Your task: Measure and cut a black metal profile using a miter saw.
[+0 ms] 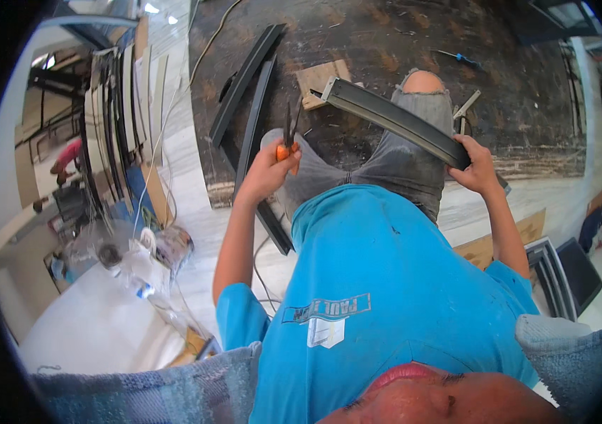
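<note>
My left hand point(270, 172) is closed round the orange handles of a pair of pliers point(291, 138), whose long dark jaws point away from me and stand apart. In my right hand point(477, 167) is the near end of a dark metal profile point(393, 119). It slants across my right leg, and its pale far end point(329, 90) hangs over a small wooden board point(318, 79). The plier jaws are apart from the profile. Two more dark profiles point(246, 83) point(255, 116) lie beside my left leg.
A dark, worn work surface point(378, 42) spreads before me, with a blue-handled screwdriver point(460, 58) and a pale metal piece point(467, 104) on it. Long strips point(96, 120) lean at the left. A cable point(209, 44) runs nearby. Another person point(69, 157) in red is far left.
</note>
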Demonstrator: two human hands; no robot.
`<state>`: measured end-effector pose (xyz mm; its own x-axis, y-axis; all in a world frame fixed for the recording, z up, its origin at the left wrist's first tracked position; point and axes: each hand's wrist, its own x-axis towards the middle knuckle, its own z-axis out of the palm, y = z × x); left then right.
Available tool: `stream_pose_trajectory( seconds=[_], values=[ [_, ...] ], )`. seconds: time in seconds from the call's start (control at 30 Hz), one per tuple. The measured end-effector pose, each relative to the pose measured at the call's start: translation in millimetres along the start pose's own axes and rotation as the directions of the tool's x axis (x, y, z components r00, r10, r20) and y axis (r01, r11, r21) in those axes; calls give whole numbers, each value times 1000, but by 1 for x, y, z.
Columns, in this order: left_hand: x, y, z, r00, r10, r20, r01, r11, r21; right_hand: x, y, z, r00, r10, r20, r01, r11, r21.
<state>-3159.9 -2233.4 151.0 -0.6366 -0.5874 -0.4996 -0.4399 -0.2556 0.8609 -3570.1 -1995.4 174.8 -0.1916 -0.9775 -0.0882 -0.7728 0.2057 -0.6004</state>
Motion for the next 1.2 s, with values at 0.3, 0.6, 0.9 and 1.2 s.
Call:
stream_pose_trajectory(
  seconds=[0.3,0.6,0.9,1.2],
  values=[
    [-9,17,32,989,-80,-124,105,971,217,12,6,-3,993,-114,37,117,991,-67],
    [-2,6,37,988,7,-157,57,914,401,11,10,-4,991,-123,52,126,990,-63],
    [-4,15,40,971,50,-233,76,862,502,10,4,-6,992,-116,54,120,989,-86],
    [-58,10,-28,924,-312,219,381,781,-495,5,10,-42,998,-55,8,55,970,-238]
  ],
)
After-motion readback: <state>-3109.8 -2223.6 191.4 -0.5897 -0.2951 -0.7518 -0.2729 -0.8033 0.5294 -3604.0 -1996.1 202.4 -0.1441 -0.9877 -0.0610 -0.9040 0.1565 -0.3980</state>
